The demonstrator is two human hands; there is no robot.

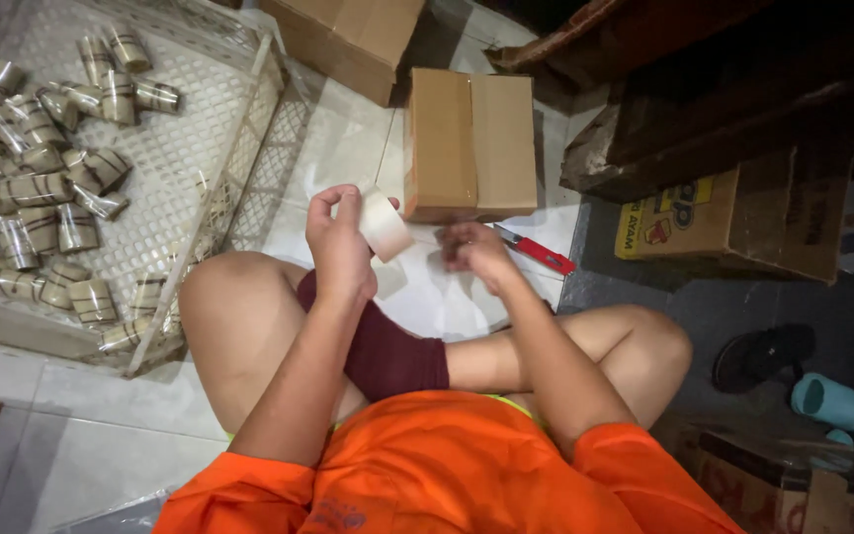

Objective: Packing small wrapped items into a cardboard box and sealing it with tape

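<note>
Many small wrapped cylinders (42, 188), pale with dark bands, lie heaped in a white perforated crate (200, 129) on the tiled floor (338, 138) at the person's left; most lie on their sides, a few stand tilted near the far corner. Just ahead of the hands sits a closed brown cardboard box (469, 143), its flaps meeting along a centre seam that runs away from the person. A second brown box (348, 40) stands beyond it, near the crate's corner.

The person sits cross-legged on the floor, both forearms reaching forward over the knees. The left hand (338, 242) is raised, fingers curled around a roll of pale tape (384, 223), gripping it by thumb and fingertips. The roll is tilted, its round face turned toward the right hand and its hole axis running roughly left to right. The right hand (476, 252) is loosely curled just beside the roll; motion blur hides whether it pinches anything. A red utility knife (538, 251) lies on the floor just beyond the right hand, its long axis slanting down to the right.
</note>
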